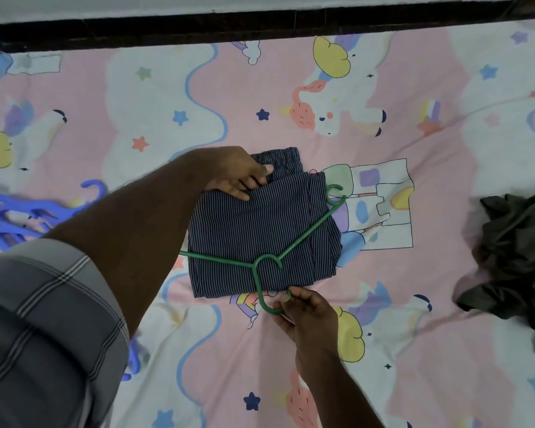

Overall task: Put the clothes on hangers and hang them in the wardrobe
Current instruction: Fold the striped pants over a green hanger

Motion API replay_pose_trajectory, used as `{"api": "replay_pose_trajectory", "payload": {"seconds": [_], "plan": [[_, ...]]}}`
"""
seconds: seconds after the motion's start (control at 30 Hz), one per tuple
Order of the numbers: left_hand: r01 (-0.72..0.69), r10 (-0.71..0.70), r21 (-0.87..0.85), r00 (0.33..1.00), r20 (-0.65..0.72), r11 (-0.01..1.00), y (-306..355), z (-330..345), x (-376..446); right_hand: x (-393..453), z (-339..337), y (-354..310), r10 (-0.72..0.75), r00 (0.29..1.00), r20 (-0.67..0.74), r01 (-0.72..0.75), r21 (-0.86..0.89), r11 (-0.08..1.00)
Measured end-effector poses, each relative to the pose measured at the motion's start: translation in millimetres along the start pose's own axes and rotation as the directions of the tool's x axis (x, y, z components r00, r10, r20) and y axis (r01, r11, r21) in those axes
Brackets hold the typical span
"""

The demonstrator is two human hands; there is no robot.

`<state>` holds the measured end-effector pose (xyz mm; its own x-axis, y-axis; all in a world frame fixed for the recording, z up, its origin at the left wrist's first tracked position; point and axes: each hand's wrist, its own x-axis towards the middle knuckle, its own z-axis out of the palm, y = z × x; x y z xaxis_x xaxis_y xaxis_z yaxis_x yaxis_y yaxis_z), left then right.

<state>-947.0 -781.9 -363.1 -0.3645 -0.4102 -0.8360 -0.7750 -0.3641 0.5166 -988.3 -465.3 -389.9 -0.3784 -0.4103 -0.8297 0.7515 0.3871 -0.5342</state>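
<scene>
A folded navy pinstriped garment [260, 233] lies on the bed's unicorn-print sheet [383, 350] in the middle of the view. A green plastic hanger [303, 239] lies across it, hook end toward me. My right hand [303, 313] pinches the hanger's hook at the garment's near edge. My left hand [238, 174] grips the garment's far left corner near the elastic waistband, thumb on top.
A crumpled dark garment [513, 261] lies at the right edge of the bed. Several blue hangers [22, 214] are piled at the left, partly behind my left arm. A dark bed frame edge [260, 23] runs along the top.
</scene>
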Motion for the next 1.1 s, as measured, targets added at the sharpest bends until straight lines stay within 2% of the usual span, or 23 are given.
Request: {"api": "replay_pose_trajectory", "payload": {"seconds": [0.17,0.5,0.7,0.9,1.1], "plan": [[0.027,-0.027,0.0,1.0,-0.014,1.0,12.1,-9.5,-5.1,-1.9,-3.9,1.0,-0.011,1.0,-0.02,0.011,-0.013,1.0],[-0.04,0.049,0.081,0.992,-0.118,0.996,15.3,-9.7,-2.6,-16.1,-27.5,11.3,0.027,0.995,-0.092,-0.026,0.016,1.0],[-0.192,0.209,0.332,0.978,-0.016,0.924,2.9,0.2,-8.1,-20.5,-23.4,10.1,0.023,0.996,-0.083,-0.02,0.029,0.999],[-0.238,0.316,0.385,0.937,-0.151,0.892,8.8,-2.9,-16.6,-24.6,-27.6,12.2,0.029,0.995,-0.099,-0.026,0.027,0.999],[-0.224,0.348,0.423,0.906,-0.242,0.878,6.6,0.0,-22.5,-30.4,-31.1,20.9,0.065,0.99,-0.122,-0.059,0.052,0.997]]}}
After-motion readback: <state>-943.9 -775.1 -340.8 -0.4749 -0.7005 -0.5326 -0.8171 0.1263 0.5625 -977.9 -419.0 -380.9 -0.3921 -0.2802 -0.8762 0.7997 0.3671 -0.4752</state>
